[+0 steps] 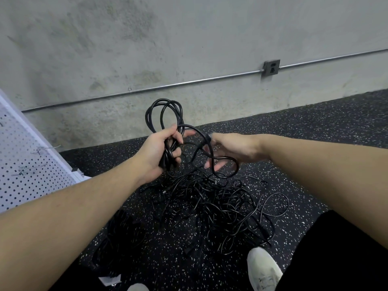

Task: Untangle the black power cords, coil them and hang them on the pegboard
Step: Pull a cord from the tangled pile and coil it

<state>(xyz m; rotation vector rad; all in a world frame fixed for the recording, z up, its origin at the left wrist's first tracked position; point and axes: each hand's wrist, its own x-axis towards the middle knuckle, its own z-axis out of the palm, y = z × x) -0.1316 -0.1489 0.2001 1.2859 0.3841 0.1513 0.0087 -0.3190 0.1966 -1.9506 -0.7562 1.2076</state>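
My left hand (pixel 161 151) grips a bundle of black cord loops (pixel 162 111) that stands up above its fingers. One strand arcs from that bundle to my right hand (pixel 228 149), which pinches the cord near a plug (pixel 207 138) and has a loop (pixel 225 164) hanging under its palm. Below both hands a tangled heap of black power cords (pixel 210 202) lies on the speckled floor. The white pegboard (pixel 27 164) leans at the left edge, with bare metal hooks (pixel 45 149) on it.
A grey concrete wall with a metal conduit (pixel 168 86) and an outlet box (pixel 271 67) stands behind. More dark cords (pixel 119 234) lie at lower left. My white shoe (pixel 263 269) is at the bottom by the heap.
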